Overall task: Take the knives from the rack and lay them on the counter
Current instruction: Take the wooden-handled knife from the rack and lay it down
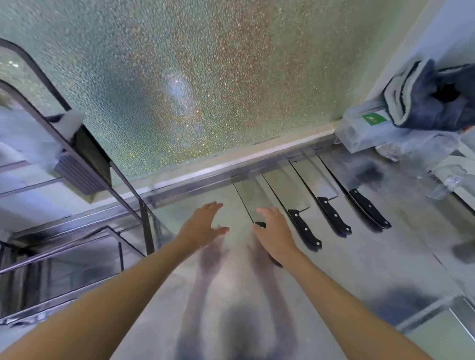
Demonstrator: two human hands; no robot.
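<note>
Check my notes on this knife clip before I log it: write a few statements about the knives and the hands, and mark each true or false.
1. Four knives show on the steel surface. True: the leftmost cleaver lies by three black-handled knives.
2. The right hand is over the leftmost cleaver's handle. True.
3. The left hand grips a knife. False: it is open and holds nothing.
4. The knife handles are red. False: they are black.
5. A dark cloth lies across the knife blades. False: it sits up at the right, away from them.
</note>
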